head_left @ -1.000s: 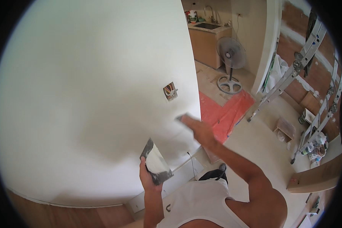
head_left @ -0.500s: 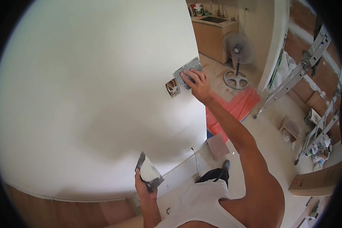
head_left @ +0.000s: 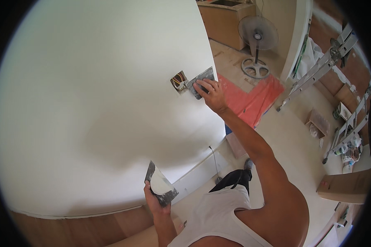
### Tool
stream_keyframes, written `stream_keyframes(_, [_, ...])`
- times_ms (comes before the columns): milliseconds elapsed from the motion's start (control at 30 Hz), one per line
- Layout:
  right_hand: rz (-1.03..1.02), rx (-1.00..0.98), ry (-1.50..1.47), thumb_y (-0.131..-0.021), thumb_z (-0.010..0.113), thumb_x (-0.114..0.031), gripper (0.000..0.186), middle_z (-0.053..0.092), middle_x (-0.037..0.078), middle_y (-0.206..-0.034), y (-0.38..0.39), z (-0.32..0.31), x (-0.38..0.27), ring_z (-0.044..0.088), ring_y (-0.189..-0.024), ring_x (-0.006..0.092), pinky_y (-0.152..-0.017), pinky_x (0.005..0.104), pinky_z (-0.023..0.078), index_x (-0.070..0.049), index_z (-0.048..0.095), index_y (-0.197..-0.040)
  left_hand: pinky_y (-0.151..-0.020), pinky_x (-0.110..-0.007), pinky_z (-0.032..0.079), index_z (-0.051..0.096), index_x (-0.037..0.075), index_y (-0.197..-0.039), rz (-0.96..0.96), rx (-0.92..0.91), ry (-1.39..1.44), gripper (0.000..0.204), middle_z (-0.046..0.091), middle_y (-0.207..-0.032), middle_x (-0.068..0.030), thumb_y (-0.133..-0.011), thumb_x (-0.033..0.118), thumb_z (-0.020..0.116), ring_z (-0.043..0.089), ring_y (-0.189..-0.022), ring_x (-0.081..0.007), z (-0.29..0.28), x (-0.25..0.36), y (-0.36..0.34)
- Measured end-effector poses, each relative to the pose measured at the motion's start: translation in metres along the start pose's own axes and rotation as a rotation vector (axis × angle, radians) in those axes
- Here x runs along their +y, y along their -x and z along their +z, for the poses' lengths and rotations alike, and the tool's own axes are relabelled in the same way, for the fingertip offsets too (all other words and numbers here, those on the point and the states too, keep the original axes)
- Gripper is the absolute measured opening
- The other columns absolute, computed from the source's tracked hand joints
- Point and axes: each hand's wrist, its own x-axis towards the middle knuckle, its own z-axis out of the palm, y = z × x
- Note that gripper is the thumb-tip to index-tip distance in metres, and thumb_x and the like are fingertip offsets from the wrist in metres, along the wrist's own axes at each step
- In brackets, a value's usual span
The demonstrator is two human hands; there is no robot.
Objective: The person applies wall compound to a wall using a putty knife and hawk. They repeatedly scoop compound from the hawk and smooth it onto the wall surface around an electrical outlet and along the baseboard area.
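Observation:
My left hand (head_left: 156, 199) grips a dark spreader blade (head_left: 167, 199) carrying a patch of white paste (head_left: 160, 181), held low in front of the white wall (head_left: 70, 103). My right hand (head_left: 212, 95) has its fingers on another grey spreader blade (head_left: 203, 74), which lies against the wall near its right edge. Directly left of that blade is a square cutout (head_left: 178, 82) with coloured wires showing inside. A thin cord (head_left: 214, 160) runs down at the foot of the wall.
Beyond the wall edge stand a pedestal fan (head_left: 257, 35) and a wooden sink cabinet (head_left: 220, 26), with red sheeting (head_left: 259, 99) on the floor. At right are aluminium ladders (head_left: 313, 78), an open box (head_left: 317, 121), clutter (head_left: 350, 150) and a long cardboard piece (head_left: 342, 185).
My right hand first rose to the wall above the cutout, then came down to lie beside it. The view has shifted. My left hand still holds its blade low.

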Motion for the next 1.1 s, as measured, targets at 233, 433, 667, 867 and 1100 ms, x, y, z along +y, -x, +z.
stream_keyframes(233, [0.139, -0.087, -0.095, -0.073, 0.058, 0.002, 0.057, 0.052, 0.002, -0.133, 0.031, 0.0, -0.032, 0.05, -0.119, 0.0238, -0.095, 0.0411, 0.041, -0.018, 0.06, -0.126, -0.079, -0.036, 0.054, 0.058, 0.009, -0.115, 0.027, -0.06, -0.003, 0.032, 0.066, -0.105, -0.0048, -0.099, 0.034, 0.046, 0.064, -0.094, -0.0194, 0.02, -0.002, 0.004])
stream_keyframes(433, [0.18, -0.229, -0.287, -0.074, 0.059, 0.003, 0.05, 0.059, 0.005, -0.127, 0.043, -0.046, -0.073, 0.054, -0.117, 0.0223, -0.096, 0.0391, 0.042, -0.012, 0.062, -0.122, -0.072, -0.035, 0.055, 0.058, 0.008, -0.115, 0.029, -0.056, -0.041, 0.03, 0.066, -0.101, -0.0044, -0.1, 0.032, 0.047, 0.065, -0.088, -0.0179, 0.043, -0.007, 0.0])
stream_keyframes(667, [1.593, 0.101, -1.287, -0.092, 0.06, -0.003, 0.025, 0.067, 0.011, -0.113, 0.075, -0.109, -0.15, 0.062, -0.102, 0.015, -0.089, 0.0266, 0.047, -0.001, 0.058, -0.116, -0.081, -0.039, 0.055, 0.055, 0.007, -0.123, -0.004, -0.151, -0.115, 0.033, 0.066, -0.109, -0.0075, -0.1, 0.03, 0.049, 0.065, -0.098, -0.0229, 0.068, 0.006, 0.0])
stream_keyframes(867, [1.031, -0.12, -1.295, -0.091, 0.057, 0.005, 0.017, 0.064, 0.013, -0.122, 0.03, -0.175, -0.159, 0.061, -0.105, 0.0157, -0.089, 0.0288, 0.047, -0.004, 0.057, -0.105, -0.092, -0.038, 0.051, 0.054, -0.001, -0.123, 0.012, -0.274, -0.308, 0.04, 0.064, -0.117, -0.0113, -0.099, 0.031, 0.05, 0.063, -0.106, -0.0225, 0.07, 0.036, -0.015])
stream_keyframes(1100, [-0.162, -0.34, -0.718, -0.069, 0.069, 0.001, 0.047, 0.064, -0.001, -0.124, -0.052, -0.22, -0.128, 0.054, -0.119, 0.0238, -0.1, 0.0388, 0.041, -0.013, 0.066, -0.114, -0.085, -0.034, 0.053, 0.055, -0.003, -0.121, 0.024, -0.37, -0.601, 0.04, 0.064, -0.109, -0.0131, -0.099, 0.03, 0.048, 0.065, -0.095, -0.0193, 0.088, 0.062, -0.015])
